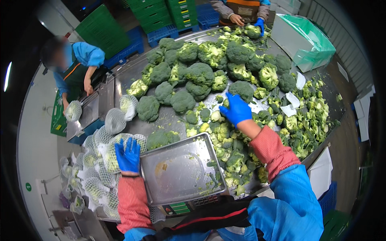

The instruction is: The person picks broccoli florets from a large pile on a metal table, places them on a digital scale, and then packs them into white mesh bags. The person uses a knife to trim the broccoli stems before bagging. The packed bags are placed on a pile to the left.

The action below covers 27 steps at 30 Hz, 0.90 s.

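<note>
My left hand [128, 155], in a blue glove, lies with fingers spread against net-wrapped broccoli heads [110, 158] beside the scale; a firm grip does not show. My right hand [236, 109], also blue-gloved, reaches over the table at the near edge of the broccoli heap [199, 73]. Its fingers are apart, close to a broccoli head [241, 90] and small florets; it holds nothing that I can see. Between my arms sits a weighing scale with a metal pan [181, 171], holding only green scraps. Cut florets [236, 161] lie right of the pan.
Trimmed stem pieces [316, 114] and white foam scraps [291, 104] cover the right side. A white box with green lining [301, 45] stands back right. One co-worker [245, 12] handles broccoli at the far edge; another [78, 66] works at left beside a green crate [57, 117].
</note>
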Available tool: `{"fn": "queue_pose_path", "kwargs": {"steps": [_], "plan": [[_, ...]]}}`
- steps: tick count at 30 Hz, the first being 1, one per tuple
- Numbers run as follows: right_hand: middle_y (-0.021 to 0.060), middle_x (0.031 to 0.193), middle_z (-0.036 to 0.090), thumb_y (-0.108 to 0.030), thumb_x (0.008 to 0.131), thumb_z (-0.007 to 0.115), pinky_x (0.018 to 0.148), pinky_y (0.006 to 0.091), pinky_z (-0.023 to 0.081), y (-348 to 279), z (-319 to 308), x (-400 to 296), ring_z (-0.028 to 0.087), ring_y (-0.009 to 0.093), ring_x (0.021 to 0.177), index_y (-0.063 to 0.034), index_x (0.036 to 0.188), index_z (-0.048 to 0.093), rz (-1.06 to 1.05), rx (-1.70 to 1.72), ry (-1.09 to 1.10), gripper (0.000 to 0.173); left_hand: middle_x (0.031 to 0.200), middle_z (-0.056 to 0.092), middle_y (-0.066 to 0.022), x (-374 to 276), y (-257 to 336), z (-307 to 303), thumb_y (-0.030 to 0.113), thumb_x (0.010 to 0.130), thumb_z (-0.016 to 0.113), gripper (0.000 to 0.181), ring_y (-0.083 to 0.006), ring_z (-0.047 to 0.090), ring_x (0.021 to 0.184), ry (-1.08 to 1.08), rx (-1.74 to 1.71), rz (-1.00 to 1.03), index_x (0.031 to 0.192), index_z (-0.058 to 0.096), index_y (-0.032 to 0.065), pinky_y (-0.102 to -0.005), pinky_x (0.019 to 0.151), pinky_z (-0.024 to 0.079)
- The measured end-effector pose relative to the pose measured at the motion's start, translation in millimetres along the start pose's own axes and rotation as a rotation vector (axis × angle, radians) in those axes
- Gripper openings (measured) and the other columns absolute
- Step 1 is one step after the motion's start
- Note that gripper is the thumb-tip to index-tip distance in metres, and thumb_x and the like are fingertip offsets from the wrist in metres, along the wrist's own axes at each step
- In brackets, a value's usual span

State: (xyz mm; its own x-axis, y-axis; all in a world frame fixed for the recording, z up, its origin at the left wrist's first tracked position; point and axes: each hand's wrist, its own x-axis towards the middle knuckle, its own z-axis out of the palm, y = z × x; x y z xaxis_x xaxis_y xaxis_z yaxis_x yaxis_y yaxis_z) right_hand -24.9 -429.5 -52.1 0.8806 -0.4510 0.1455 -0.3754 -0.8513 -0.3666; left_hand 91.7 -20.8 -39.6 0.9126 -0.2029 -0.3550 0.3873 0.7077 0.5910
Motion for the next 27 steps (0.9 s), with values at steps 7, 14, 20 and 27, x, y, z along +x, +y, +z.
{"fn": "queue_pose_path", "kwargs": {"steps": [7, 14, 20, 27], "plan": [[0.0197, 0.101, 0.053, -0.051, 0.055, 0.07, 0.076, 0.0408, 0.046, 85, 2, 82, 0.054, 0.033, 0.092, -0.0075, 0.116, 0.042, 0.381, -0.155, -0.136, 0.08, 0.099, 0.057, -0.0096, -82, -75, 39, 0.027, 0.09, 0.038, 0.037, -0.02, 0.058, 0.083, -0.156, 0.246, -0.195, 0.122, 0.041, 0.0082, -0.0331, 0.069, 0.051], [0.0206, 0.107, 0.051, -0.044, 0.053, 0.07, 0.083, 0.0388, 0.043, 110, 25, 74, 0.05, 0.034, 0.101, -0.0101, 0.117, 0.046, 0.491, 0.111, -0.007, 0.076, 0.095, 0.058, -0.0089, -108, -116, 65, 0.027, 0.088, 0.042, 0.038, -0.0177, 0.059, 0.079, -0.135, 0.386, -0.301, 0.12, 0.042, 0.0048, -0.029, 0.066, 0.051], [0.0072, 0.102, 0.052, -0.035, 0.068, 0.06, 0.075, 0.0411, 0.044, 161, 10, 17, 0.052, 0.024, 0.089, -0.0074, 0.113, 0.043, 0.607, 1.324, 0.11, 0.055, 0.096, 0.057, -0.0081, -120, -121, 71, 0.028, 0.088, 0.044, 0.039, -0.0165, 0.058, 0.08, -0.192, 0.408, -0.299, 0.119, 0.043, 0.005, -0.0282, 0.067, 0.05], [0.0154, 0.12, 0.044, -0.036, 0.074, 0.049, 0.094, 0.0458, 0.035, 86, -37, -66, 0.045, 0.029, 0.108, -0.0081, 0.121, 0.041, 0.312, 2.178, -0.505, 0.056, 0.11, 0.05, -0.0076, -116, -152, 113, 0.035, 0.086, 0.046, 0.05, -0.0172, 0.05, 0.098, -0.384, 0.6, -0.314, 0.129, 0.031, 0.0139, -0.0346, 0.083, 0.043]]}}
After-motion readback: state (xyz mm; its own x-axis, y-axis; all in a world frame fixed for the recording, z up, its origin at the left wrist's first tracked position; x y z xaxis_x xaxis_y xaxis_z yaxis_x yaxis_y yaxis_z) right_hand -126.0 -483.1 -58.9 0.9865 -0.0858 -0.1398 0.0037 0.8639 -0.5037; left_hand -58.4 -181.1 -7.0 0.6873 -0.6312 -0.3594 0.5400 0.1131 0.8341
